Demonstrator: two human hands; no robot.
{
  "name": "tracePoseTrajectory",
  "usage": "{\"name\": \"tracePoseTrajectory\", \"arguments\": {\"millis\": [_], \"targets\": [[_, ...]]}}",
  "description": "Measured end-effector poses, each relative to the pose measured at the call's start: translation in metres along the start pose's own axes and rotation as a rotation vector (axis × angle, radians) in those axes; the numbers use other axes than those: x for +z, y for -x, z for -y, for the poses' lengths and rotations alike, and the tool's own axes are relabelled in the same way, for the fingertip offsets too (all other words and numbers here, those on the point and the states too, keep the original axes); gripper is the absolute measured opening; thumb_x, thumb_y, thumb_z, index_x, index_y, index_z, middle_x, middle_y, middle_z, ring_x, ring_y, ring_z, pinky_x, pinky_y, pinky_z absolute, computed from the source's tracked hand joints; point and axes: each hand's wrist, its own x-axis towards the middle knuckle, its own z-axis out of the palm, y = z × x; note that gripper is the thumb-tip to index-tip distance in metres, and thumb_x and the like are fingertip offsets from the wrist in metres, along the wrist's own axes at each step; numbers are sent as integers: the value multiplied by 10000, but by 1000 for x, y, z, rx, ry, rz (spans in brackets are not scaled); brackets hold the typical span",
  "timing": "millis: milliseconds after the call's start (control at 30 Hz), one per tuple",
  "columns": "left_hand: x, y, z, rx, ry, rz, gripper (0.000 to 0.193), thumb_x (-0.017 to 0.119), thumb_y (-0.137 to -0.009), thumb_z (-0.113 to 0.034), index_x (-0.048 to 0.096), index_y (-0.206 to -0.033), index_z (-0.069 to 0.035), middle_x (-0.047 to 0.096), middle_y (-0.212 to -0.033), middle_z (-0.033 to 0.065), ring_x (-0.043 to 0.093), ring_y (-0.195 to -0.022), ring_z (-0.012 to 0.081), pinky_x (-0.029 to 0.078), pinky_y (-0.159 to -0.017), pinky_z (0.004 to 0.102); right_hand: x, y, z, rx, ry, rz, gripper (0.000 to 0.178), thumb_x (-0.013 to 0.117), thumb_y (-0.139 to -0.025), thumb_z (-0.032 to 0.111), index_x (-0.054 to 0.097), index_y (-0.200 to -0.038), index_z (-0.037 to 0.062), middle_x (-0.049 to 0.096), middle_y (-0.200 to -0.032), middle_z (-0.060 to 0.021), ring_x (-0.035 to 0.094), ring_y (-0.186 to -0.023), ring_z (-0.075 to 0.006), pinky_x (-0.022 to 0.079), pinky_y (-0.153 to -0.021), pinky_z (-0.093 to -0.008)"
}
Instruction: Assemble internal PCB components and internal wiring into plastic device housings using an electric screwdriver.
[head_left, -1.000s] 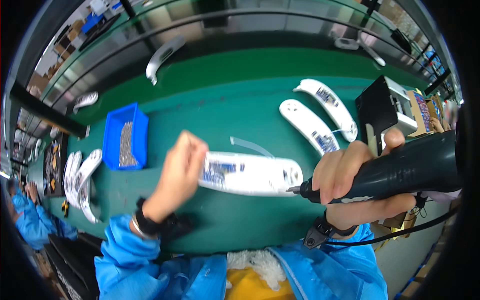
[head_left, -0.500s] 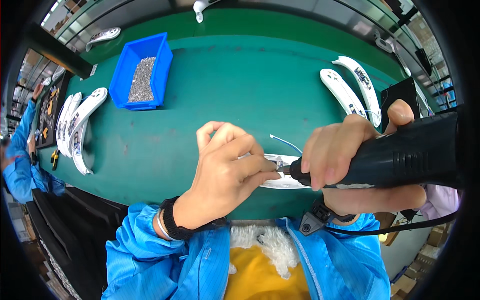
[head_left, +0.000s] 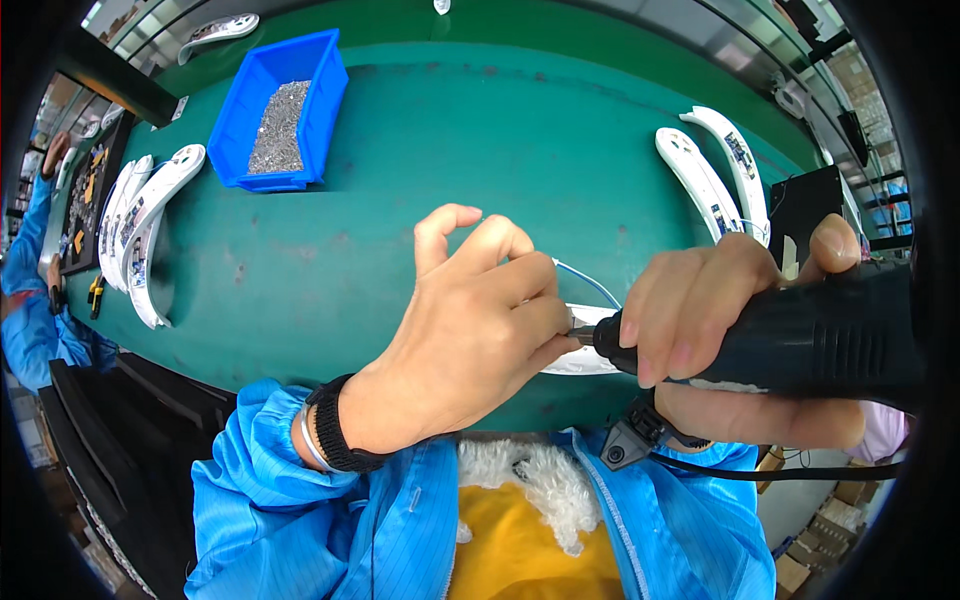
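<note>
Gripping a black electric screwdriver [head_left: 800, 335], the right hand [head_left: 700, 310] has its fingers [head_left: 650, 340] wrapped tightly around the barrel and the thumb laid along the top. The tool lies almost level, its tip pointing left to where it meets the left hand [head_left: 470, 330]. That hand's thumb and fingers [head_left: 535, 320] are pressed together in a pinch at the tip; whatever small part they hold is hidden. The index finger curls upward, clear of the pinch. Beneath both hands lies a white curved plastic housing [head_left: 585, 360], mostly covered, resting on the near edge of the green table [head_left: 450, 150], with a thin blue and white wire [head_left: 590, 283] arching from it. A black wristband circles the left wrist, and blue sleeves cover both forearms.

Farther left, a blue bin [head_left: 285, 105] filled with small silvery screws sits on the table. Beside it, at the left edge, 3 or 4 white curved housings [head_left: 140, 220] are stacked. At the far right, 2 more housings [head_left: 715, 175] lie side by side near a black box [head_left: 815, 205].
</note>
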Motion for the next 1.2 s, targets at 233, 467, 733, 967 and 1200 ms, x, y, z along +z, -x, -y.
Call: {"name": "tracePoseTrajectory", "arguments": {"millis": [233, 467, 733, 967, 1200], "targets": [[-73, -24, 83, -66, -465, -350, 222, 618, -726, -67, 602, -943, -24, 597, -896, 151, 589, -803, 330, 484, -710, 384, -12, 5, 1, 0, 65, -69, 815, 466, -786, 680, 223, -1326, 119, 524, -655, -75, 504, -447, -177, 439, -461, -313], [-91, -2, 180, -465, -762, 264, 181, 596, -745, -62, 645, -916, -28, 616, -846, 176, 591, -814, 355, 463, -695, 412, -20, 2, -13, 15, 78, -58, 867, 429, -754, 734, 210, -1312, 108, 499, -631, -63, 487, -420, -164, 435, -431, -310], [-100, 8, 169, -391, -734, -59, 111, 626, -755, -112, 677, -818, -36, 625, -820, 148, 593, -775, 334, 463, -684, 396, -23, 5, -19, 66, 112, -95, 920, 433, -727, 757, 203, -1326, 98, 495, -621, -60, 492, -422, -166, 435, -425, -313], [-105, 4, 136, -561, -412, -151, 127, 646, -794, -76, 662, -876, 21, 651, -721, 77, 611, -666, 112, 461, -632, 223, -21, 4, -25, 99, 147, -109, 914, 423, -726, 757, 227, -1318, 90, 481, -596, -54, 498, -429, -161, 425, -404, -290], [-92, 9, 97, -317, -154, -256, 88, 656, -765, -46, 672, -832, 9, 648, -727, 70, 571, -617, 111, 433, -563, 228, -24, -1, -25, 127, 214, 3, 856, 434, -735, 743, 256, -1274, 102, 490, -609, -58, 502, -441, -164, 422, -409, -288]]}}
